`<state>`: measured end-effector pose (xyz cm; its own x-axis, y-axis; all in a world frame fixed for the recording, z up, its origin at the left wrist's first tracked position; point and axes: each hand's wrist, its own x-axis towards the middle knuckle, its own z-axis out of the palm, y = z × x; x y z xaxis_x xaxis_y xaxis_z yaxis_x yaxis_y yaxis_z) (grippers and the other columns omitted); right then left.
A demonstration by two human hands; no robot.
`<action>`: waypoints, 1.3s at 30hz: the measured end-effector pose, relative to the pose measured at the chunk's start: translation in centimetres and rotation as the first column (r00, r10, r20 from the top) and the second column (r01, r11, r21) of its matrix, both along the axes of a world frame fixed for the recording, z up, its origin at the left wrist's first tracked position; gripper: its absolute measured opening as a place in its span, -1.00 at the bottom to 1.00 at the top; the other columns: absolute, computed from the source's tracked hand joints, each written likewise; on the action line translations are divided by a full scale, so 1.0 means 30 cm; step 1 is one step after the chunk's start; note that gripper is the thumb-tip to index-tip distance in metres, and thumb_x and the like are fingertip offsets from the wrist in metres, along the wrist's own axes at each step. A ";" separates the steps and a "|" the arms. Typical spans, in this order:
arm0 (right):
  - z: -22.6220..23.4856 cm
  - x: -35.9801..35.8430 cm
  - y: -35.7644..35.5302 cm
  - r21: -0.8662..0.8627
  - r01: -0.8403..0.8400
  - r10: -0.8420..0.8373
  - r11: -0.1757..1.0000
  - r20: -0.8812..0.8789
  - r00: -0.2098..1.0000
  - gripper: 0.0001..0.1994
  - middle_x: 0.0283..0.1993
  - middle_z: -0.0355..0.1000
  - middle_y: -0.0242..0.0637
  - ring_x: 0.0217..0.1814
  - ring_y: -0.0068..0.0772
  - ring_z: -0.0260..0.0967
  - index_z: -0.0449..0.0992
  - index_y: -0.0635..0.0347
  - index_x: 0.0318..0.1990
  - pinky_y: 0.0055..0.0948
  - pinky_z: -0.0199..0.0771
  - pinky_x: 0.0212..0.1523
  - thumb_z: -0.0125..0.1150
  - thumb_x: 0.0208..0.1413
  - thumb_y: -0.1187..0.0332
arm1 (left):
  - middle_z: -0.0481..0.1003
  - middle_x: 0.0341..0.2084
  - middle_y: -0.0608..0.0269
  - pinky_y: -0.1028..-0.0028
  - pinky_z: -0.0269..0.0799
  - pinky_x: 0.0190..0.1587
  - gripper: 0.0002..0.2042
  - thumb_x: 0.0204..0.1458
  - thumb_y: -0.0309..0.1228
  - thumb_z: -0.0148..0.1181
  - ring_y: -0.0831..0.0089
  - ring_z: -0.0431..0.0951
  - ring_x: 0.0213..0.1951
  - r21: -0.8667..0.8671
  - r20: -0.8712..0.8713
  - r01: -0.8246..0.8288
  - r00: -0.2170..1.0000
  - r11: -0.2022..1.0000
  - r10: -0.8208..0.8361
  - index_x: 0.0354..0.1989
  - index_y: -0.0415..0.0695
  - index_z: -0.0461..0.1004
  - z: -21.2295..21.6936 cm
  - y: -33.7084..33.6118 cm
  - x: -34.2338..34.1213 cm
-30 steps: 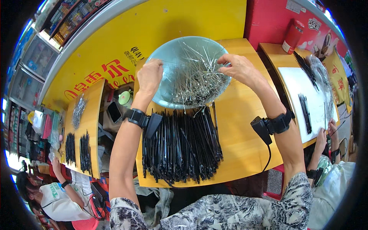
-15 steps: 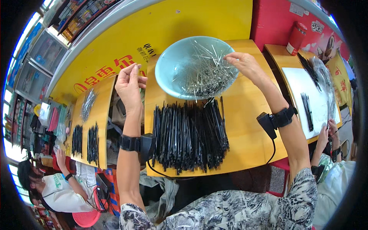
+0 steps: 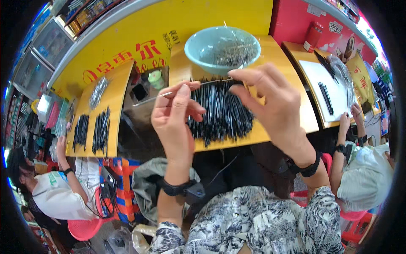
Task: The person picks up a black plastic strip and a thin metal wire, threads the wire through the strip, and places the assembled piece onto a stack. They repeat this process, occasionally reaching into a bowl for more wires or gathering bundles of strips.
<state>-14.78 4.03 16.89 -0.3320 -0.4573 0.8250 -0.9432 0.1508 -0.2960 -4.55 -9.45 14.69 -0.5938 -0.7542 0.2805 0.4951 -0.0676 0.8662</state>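
Observation:
A thin silvery rod [image 3: 148,100] lies across my left hand [image 3: 175,116], pinched between thumb and fingers above the near side of the table. One end sticks out past the left of that hand. Its other end, which looks slightly bent, reaches to the fingertips of my right hand [image 3: 272,101]. There the thumb and index finger are apart, with the rod's tip in the gap; whether they touch it is unclear. Below and behind both hands is a dense pile of thin black sticks [image 3: 224,114]. A pale blue bowl [image 3: 201,53] beyond it contains many thin silvery rods [image 3: 234,53].
On the left table [image 3: 114,91] lie black stick bundles [image 3: 100,131] and a silvery bunch [image 3: 98,93]. A person [image 3: 59,194] sits there. At right, another person [image 3: 363,178] works by a white board [image 3: 315,80]. A green-white container [image 3: 155,79] stands between the tables.
Both hands have come nearer and toward each other, from beside the bowl to over the black pile. The rod now spans between them. The view has shifted, too.

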 end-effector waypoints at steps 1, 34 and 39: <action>-0.019 0.044 0.002 0.009 0.047 -0.046 0.999 -0.099 0.994 -0.78 -0.49 0.27 -0.40 -0.44 -0.38 0.33 0.47 0.05 -0.31 -0.50 0.34 -0.51 0.23 -0.22 0.45 | 0.50 -0.37 0.12 0.67 0.27 -0.62 -0.86 0.05 -0.46 0.04 0.61 0.41 -0.63 0.026 -0.012 -0.016 1.000 1.000 0.016 -0.28 -0.27 0.41 -0.005 0.046 0.024; -0.370 0.133 0.331 0.179 -0.007 -0.112 0.984 0.646 0.755 -0.92 -0.45 0.40 -0.21 -0.49 -0.44 0.34 0.46 0.32 -0.37 -0.56 0.32 -0.46 0.18 -0.05 0.52 | 0.43 -0.48 0.01 0.23 0.33 -0.30 -0.80 -0.12 -0.34 0.18 0.08 0.44 -0.37 -0.759 0.583 0.088 0.533 0.645 0.613 -0.53 -0.25 0.41 -0.372 -0.153 -0.034; -0.403 0.114 0.365 0.149 -0.001 -0.105 0.989 0.703 0.703 -0.92 -0.44 0.41 -0.24 -0.48 -0.49 0.34 0.47 0.32 -0.37 -0.59 0.33 -0.46 0.18 -0.05 0.52 | 0.45 -0.63 -0.02 0.31 0.37 -0.42 -0.84 -0.06 -0.44 0.09 0.11 0.48 -0.55 -0.724 0.448 -0.170 0.620 0.668 0.644 -0.50 -0.32 0.40 -0.369 -0.154 -0.001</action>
<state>-11.35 14.97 4.79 -0.8193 -0.5046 0.2724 -0.4534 0.2791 -0.8465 -4.57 -14.08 3.61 -0.4544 -0.7819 0.4269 -0.3452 0.5963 0.7248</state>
